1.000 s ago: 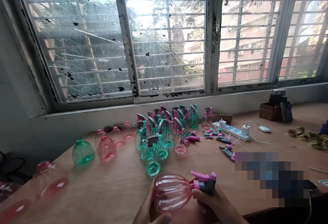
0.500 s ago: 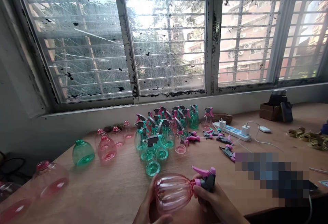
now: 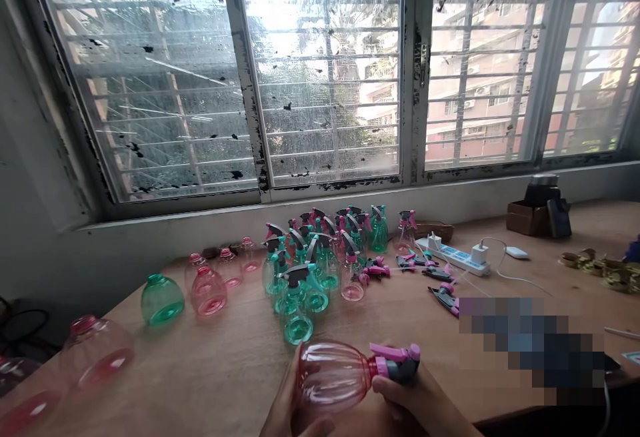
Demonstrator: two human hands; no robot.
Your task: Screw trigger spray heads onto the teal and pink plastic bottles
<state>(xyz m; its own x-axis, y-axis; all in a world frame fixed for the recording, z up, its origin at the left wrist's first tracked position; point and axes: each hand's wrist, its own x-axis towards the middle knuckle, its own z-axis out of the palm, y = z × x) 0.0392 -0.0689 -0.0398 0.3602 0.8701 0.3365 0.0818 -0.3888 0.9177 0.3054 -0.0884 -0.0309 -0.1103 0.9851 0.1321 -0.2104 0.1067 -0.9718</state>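
Note:
A clear pink spray bottle (image 3: 334, 375) lies sideways in the air above the table's near side, its base toward the left. My left hand (image 3: 290, 400) is wrapped round the base end. My right hand (image 3: 410, 393) grips the dark grey and pink trigger sprayer (image 3: 397, 365) at the collar, thumb on the near side; its other fingers are partly hidden behind. The sprayer sits on the bottle's neck; how tightly, I cannot tell. Just beyond stands a green spray bottle (image 3: 298, 320) at the front of a group of green and pink ones.
Pink bottles without sprayers (image 3: 209, 293) and a green one (image 3: 163, 300) stand at left. Loose trigger sprayers (image 3: 444, 295) lie right of the group, near a white power strip (image 3: 457, 256) with cables. A cardboard box (image 3: 525, 218) sits at the back right.
The held bottle has shifted slightly left, and its sprayer has turned about the neck so the trigger lies lower and flatter. Both hands keep their hold.

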